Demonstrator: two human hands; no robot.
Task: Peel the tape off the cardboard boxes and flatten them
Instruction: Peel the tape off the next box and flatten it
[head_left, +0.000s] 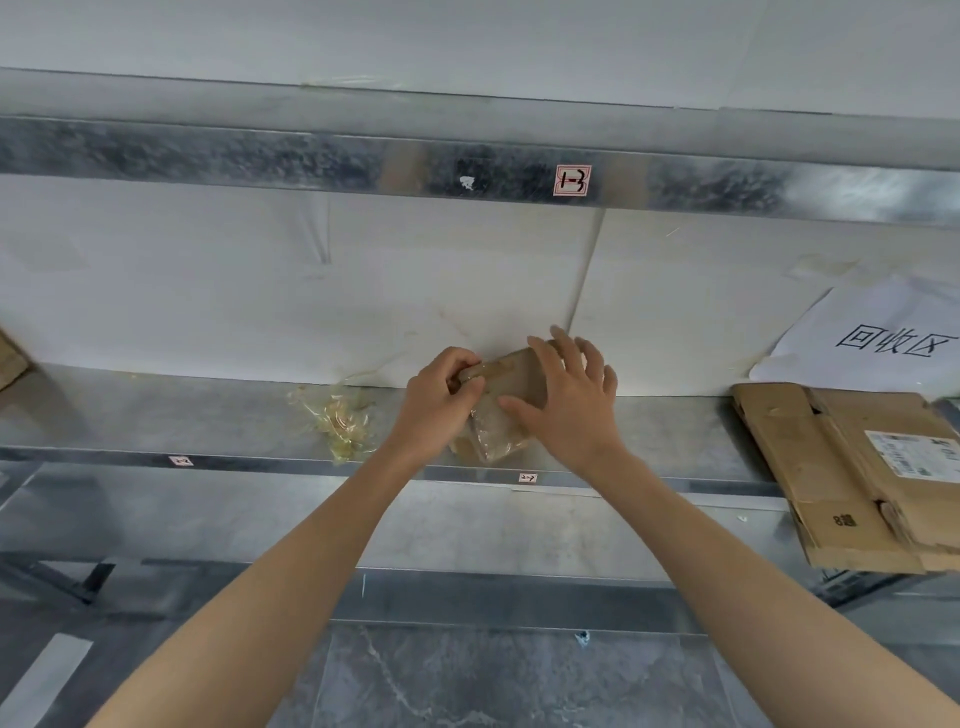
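Together, the left hand (441, 395) curled its fingers and pinched the clear tape (474, 371) at the near-left edge of the small cardboard box (517, 370), while the right hand (566, 400) pressed on the box with straight, spread fingers. The box sat on the metal shelf (182, 415), between a crumpled tape wad (340, 422) at left and flattened cardboard (852, 478) well apart at right.

I see the small box (511, 382) in plain brown under glossy clear film. The tape wad (340, 423) is yellowish-clear. The flattened cardboard (831, 467) is brown with a white printed label (914, 454). The paper sheet (883, 322) is white with black characters. The shelf (156, 410) is mottled grey, and its tag (572, 180) is red-and-white.
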